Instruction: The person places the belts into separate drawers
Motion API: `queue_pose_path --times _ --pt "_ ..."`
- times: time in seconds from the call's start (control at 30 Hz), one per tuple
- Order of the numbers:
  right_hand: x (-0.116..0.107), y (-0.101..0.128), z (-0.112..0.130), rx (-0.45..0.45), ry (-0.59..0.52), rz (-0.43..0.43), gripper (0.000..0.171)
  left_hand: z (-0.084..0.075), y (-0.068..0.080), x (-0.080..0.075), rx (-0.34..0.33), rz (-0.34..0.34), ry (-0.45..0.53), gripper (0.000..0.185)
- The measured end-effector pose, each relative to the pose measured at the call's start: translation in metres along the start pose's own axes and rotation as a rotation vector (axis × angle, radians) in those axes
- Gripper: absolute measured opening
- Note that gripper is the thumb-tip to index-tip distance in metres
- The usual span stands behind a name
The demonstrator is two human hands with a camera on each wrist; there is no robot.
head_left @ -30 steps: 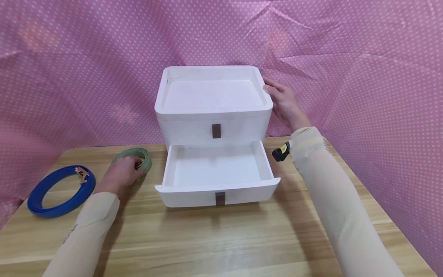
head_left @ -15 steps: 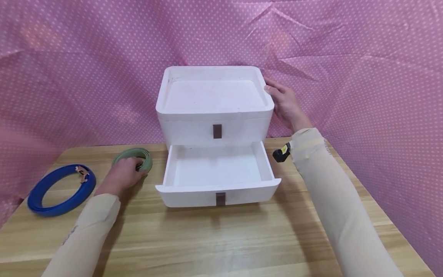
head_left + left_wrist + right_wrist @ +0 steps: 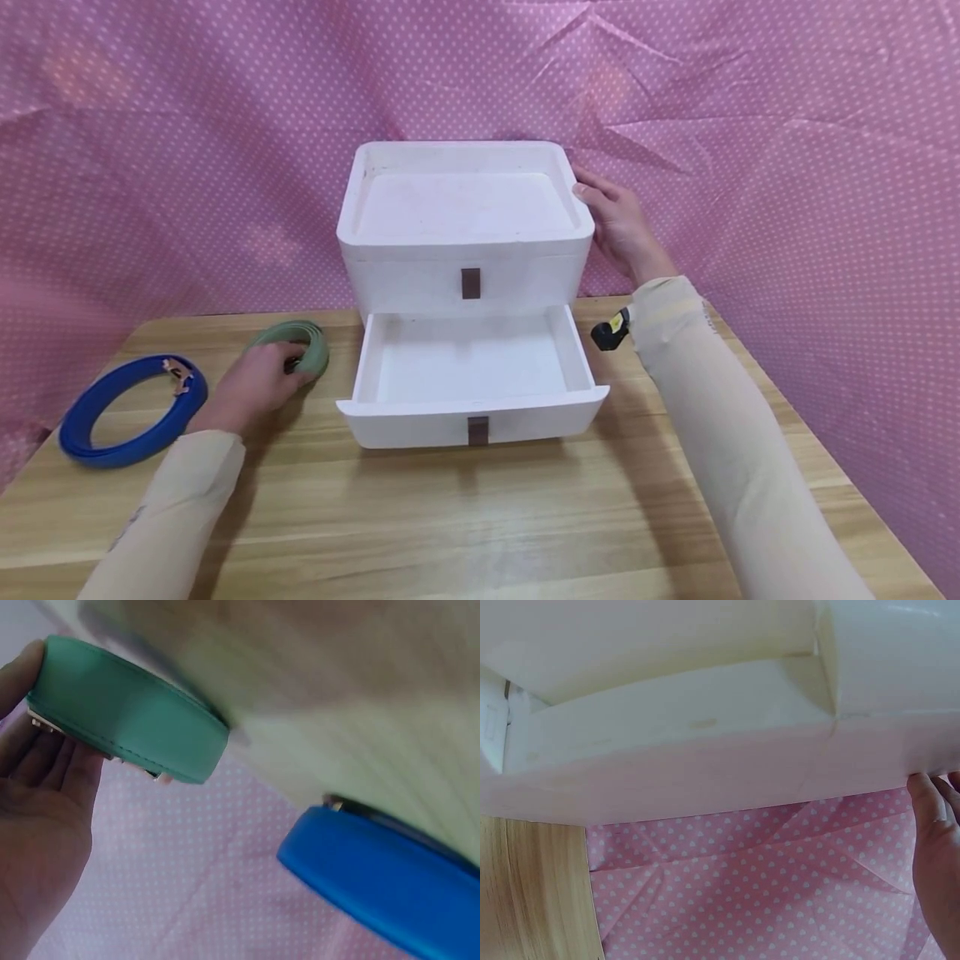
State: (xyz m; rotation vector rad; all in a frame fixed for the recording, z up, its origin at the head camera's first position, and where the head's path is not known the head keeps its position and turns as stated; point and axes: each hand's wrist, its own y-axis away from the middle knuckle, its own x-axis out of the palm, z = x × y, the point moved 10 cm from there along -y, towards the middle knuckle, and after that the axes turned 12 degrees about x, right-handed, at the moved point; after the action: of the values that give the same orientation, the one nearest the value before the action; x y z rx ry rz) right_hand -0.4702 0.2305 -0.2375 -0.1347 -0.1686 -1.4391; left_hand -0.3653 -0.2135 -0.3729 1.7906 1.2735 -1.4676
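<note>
In the head view my left hand (image 3: 251, 383) pinches the near right side of a coiled green belt (image 3: 317, 354) on the table. The left wrist view shows the thumb on the outer face of the green belt (image 3: 127, 712), the other fingers under and inside the coil, near its metal buckle. My right hand (image 3: 626, 233) rests against the right side of a white two-drawer box (image 3: 468, 237), thumb near its top rim, fingers fairly straight. In the right wrist view its fingertips touch the side wall. The lower drawer (image 3: 472, 425) is pulled out; the upper one is in.
A coiled blue belt (image 3: 120, 454) with a copper-coloured buckle lies left of my left hand. A black object with a yellow label (image 3: 611, 331) sits by my right wrist. The wooden table (image 3: 465, 525) meets a pink dotted cloth (image 3: 262, 167) behind and at the sides.
My left wrist has shifted slightly left and towards me, fingers still on the green belt, which has barely moved. The right hand and the drawer box stay as they were.
</note>
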Motion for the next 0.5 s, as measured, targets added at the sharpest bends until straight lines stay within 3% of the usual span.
queue_pose_path --times 0.23,0.5 --pt "0.001 -0.001 -0.001 0.000 -0.003 0.002 0.050 -0.008 0.013 -0.017 0.021 0.063 0.053 0.045" --pt "0.000 0.000 -0.001 0.005 -0.011 -0.012 0.050 -0.032 0.025 -0.041 0.159 -0.006 0.019 0.036"
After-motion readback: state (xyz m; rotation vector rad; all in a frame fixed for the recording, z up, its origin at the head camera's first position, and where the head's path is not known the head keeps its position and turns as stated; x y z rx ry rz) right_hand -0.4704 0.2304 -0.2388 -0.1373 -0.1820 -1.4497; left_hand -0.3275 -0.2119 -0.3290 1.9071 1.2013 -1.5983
